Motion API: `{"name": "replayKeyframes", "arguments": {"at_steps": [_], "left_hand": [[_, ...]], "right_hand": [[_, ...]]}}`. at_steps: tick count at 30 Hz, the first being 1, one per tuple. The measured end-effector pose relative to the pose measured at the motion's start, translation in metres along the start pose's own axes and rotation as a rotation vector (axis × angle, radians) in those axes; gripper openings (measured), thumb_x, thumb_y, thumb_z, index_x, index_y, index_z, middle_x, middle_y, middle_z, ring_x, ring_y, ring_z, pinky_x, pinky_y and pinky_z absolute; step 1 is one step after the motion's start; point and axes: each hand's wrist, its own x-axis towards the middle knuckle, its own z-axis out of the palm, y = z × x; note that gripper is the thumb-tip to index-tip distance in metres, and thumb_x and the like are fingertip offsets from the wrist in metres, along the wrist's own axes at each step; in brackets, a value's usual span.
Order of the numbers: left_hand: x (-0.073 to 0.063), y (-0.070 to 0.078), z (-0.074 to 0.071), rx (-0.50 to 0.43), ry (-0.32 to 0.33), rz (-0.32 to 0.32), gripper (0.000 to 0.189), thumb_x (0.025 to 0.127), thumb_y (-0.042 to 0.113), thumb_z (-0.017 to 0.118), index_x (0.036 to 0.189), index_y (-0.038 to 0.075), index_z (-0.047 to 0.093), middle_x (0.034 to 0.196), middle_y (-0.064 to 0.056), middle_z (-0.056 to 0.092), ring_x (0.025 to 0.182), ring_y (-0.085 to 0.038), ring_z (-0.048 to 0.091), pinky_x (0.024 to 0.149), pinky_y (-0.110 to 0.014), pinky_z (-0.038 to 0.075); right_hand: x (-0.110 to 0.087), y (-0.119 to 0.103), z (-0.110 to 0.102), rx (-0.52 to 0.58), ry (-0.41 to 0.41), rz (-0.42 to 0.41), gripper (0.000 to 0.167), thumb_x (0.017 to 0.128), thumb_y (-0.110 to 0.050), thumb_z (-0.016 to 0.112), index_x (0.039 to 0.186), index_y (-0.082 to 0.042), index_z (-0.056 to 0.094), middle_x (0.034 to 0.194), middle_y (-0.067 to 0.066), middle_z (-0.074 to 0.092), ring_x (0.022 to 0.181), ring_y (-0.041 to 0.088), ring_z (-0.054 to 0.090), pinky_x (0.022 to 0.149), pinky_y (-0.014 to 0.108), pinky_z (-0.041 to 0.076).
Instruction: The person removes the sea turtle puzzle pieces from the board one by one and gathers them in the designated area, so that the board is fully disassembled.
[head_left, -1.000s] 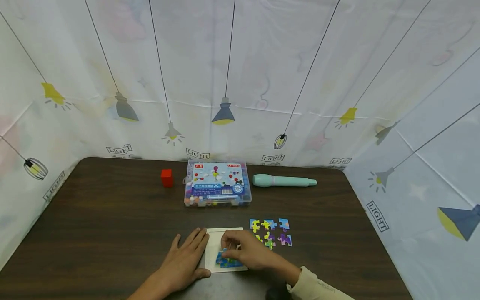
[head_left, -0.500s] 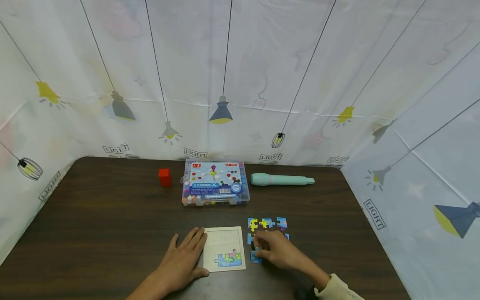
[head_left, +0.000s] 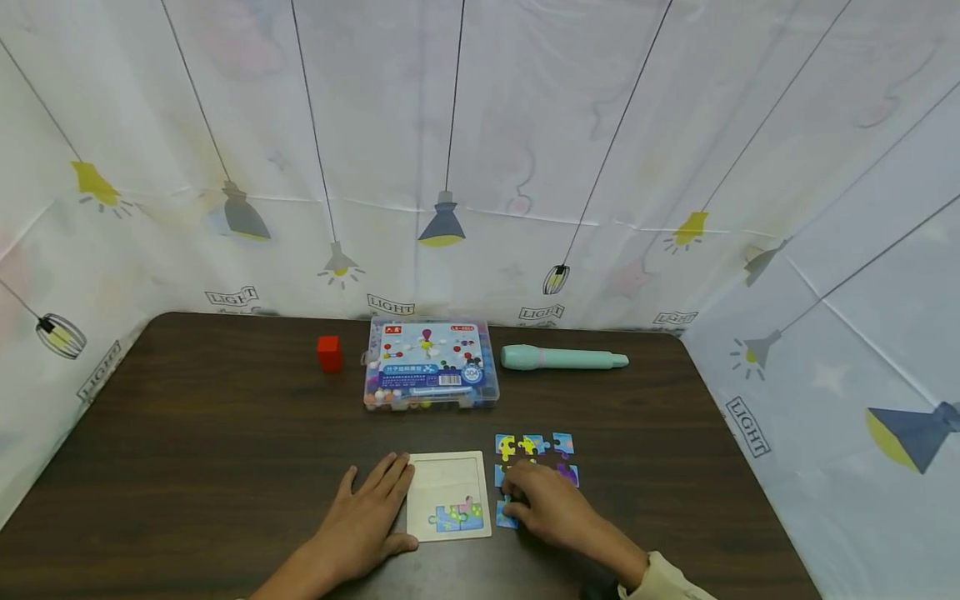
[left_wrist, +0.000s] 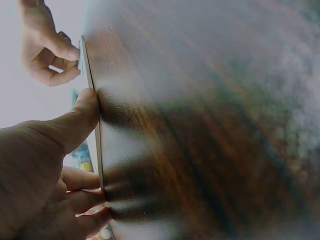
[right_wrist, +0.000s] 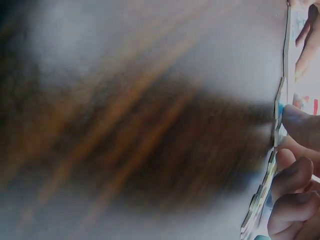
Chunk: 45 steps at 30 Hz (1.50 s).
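My left hand (head_left: 367, 517) lies with fingers spread, thumb and fingertips along the left edge of a square wooden puzzle tray (head_left: 442, 471). Two joined puzzle pieces (head_left: 456, 518), mostly blue with pink and green, show in its lower right part. Just right of the tray, my right hand (head_left: 551, 504) pinches a blue puzzle piece (head_left: 506, 518) with thumb and forefinger. In the right wrist view the thumb (right_wrist: 300, 122) is on that piece, which sits tilted at the tray's edge. The right hand's other fingers are curled and hide several pieces.
More loose puzzle pieces (head_left: 534, 445) lie in rows right of the tray, beyond the right hand. Farther back are a red cube (head_left: 329, 354), a clear plastic case (head_left: 431, 367) of colored beads, and a mint-green pen-shaped thing (head_left: 566, 358). A printed curtain hangs behind the dark table (head_left: 225, 433).
My right hand has left the tray for the loose pieces on the right, and the blue piece has shifted slightly left under its fingers. The left hand has stayed at the tray's edge.
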Motion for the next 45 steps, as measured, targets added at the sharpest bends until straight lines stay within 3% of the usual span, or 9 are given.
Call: {"name": "replayKeyframes", "arguments": {"at_steps": [7, 10, 17, 21, 25, 30, 40, 45], "left_hand": [[0.000, 0.001, 0.002, 0.006, 0.001, 0.009, 0.095, 0.088, 0.055, 0.073, 0.158, 0.003, 0.037, 0.165, -0.017, 0.030, 0.152, -0.036, 0.026, 0.111, -0.077, 0.018], [0.000, 0.001, 0.002, 0.009, 0.002, 0.007, 0.094, 0.088, 0.055, 0.073, 0.158, 0.003, 0.037, 0.165, -0.017, 0.030, 0.152, -0.036, 0.026, 0.111, -0.076, 0.019], [-0.001, 0.001, 0.000, 0.003, 0.019, 0.008, 0.094, 0.088, 0.054, 0.074, 0.158, 0.003, 0.037, 0.164, -0.016, 0.031, 0.152, -0.036, 0.025, 0.111, -0.076, 0.019], [-0.001, -0.001, 0.001, -0.003, 0.022, 0.023, 0.093, 0.089, 0.054, 0.073, 0.158, 0.002, 0.037, 0.164, -0.017, 0.031, 0.152, -0.037, 0.025, 0.111, -0.077, 0.019], [-0.001, 0.000, 0.002, -0.008, 0.018, 0.023, 0.093, 0.089, 0.054, 0.072, 0.158, 0.003, 0.036, 0.165, -0.017, 0.031, 0.152, -0.037, 0.024, 0.111, -0.077, 0.018], [-0.001, -0.001, 0.000, -0.003, 0.025, 0.020, 0.093, 0.089, 0.054, 0.073, 0.157, 0.002, 0.037, 0.164, -0.017, 0.032, 0.152, -0.037, 0.026, 0.111, -0.077, 0.019], [-0.002, -0.001, -0.001, -0.007, 0.028, 0.031, 0.093, 0.089, 0.053, 0.073, 0.157, 0.001, 0.037, 0.164, -0.017, 0.032, 0.152, -0.038, 0.025, 0.111, -0.077, 0.018], [-0.002, -0.001, -0.001, -0.016, 0.023, 0.026, 0.093, 0.089, 0.053, 0.074, 0.157, 0.001, 0.037, 0.164, -0.017, 0.032, 0.152, -0.038, 0.025, 0.111, -0.077, 0.018]], "right_hand": [[0.000, -0.006, -0.003, -0.046, 0.007, -0.016, 0.017, 0.086, -0.014, 0.083, 0.096, -0.010, 0.069, 0.086, -0.006, 0.057, 0.072, 0.004, 0.050, 0.060, 0.022, 0.046], [0.004, -0.013, -0.005, -0.053, -0.015, -0.070, 0.018, 0.089, -0.014, 0.080, 0.105, -0.010, 0.072, 0.096, -0.003, 0.063, 0.076, 0.006, 0.055, 0.063, 0.022, 0.049], [0.028, -0.033, -0.004, -0.075, -0.245, -0.219, 0.034, 0.098, -0.016, 0.072, 0.131, -0.018, 0.069, 0.111, -0.001, 0.062, 0.083, 0.002, 0.053, 0.070, 0.020, 0.050], [0.040, -0.039, 0.001, -0.106, -0.340, -0.271, 0.041, 0.098, -0.014, 0.070, 0.137, -0.026, 0.065, 0.114, -0.002, 0.058, 0.078, 0.001, 0.050, 0.065, 0.018, 0.047], [0.045, -0.041, 0.006, -0.103, -0.375, -0.304, 0.041, 0.097, -0.010, 0.072, 0.134, -0.025, 0.066, 0.110, -0.002, 0.057, 0.072, 0.000, 0.046, 0.061, 0.016, 0.043], [0.049, -0.042, 0.008, -0.039, -0.371, -0.287, 0.035, 0.094, -0.005, 0.073, 0.126, -0.020, 0.069, 0.109, -0.002, 0.060, 0.078, 0.000, 0.050, 0.069, 0.016, 0.047], [0.048, -0.037, 0.014, 0.119, -0.316, -0.311, 0.020, 0.095, -0.007, 0.072, 0.111, -0.016, 0.064, 0.103, -0.008, 0.063, 0.085, -0.001, 0.055, 0.077, 0.017, 0.049], [0.047, -0.038, 0.013, 0.175, -0.290, -0.364, 0.011, 0.097, -0.008, 0.070, 0.098, -0.015, 0.061, 0.089, -0.010, 0.059, 0.077, -0.003, 0.049, 0.070, 0.014, 0.045]]}}
